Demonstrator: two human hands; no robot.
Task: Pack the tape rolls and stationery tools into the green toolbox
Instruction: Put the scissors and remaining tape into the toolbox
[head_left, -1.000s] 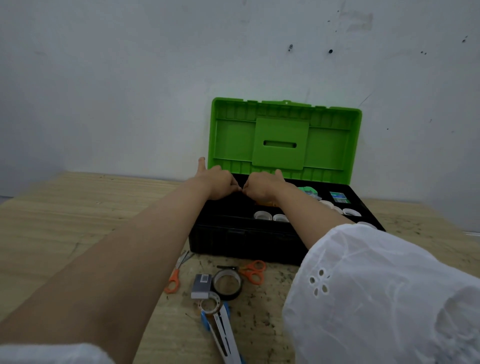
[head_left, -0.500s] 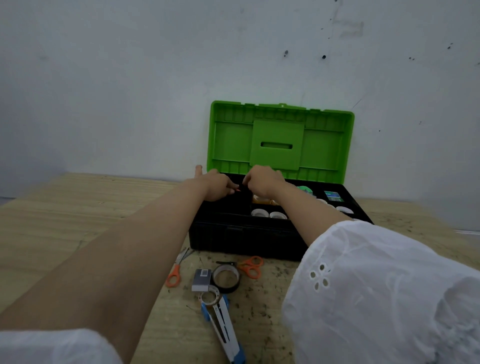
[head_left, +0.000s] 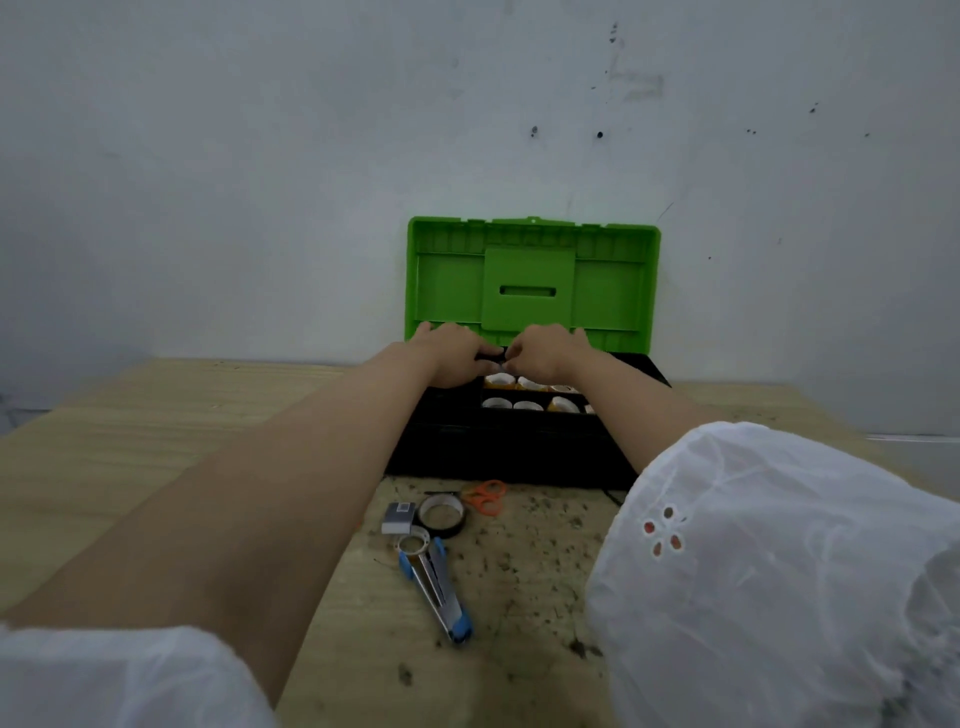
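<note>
**Green toolbox (head_left: 613, 291) open against a wall, two hands joined over it**

The toolbox is seen at the centre of the frame, on a pale wooden table (head_left: 156, 415). Its green lid is raised upright against a grey wall (head_left: 260, 156), and its black base is open. White and yellow tape rolls (head_left: 527, 404) are lined up in the compartments of the tray inside.

Both arms are stretched up from the bottom corners in white sleeves (head_left: 779, 571). The left hand (head_left: 452, 353) and right hand (head_left: 545, 353) are brought together above the tray. A small black part (head_left: 491, 356) is pinched between their curled fingertips; what it is cannot be told.

Lower centre, just in front of the box, orange scissors (head_left: 485, 496), a black tape roll (head_left: 441, 515), a small grey box (head_left: 399, 518) and a blue tape cutter (head_left: 436, 592) are laid close together.
</note>
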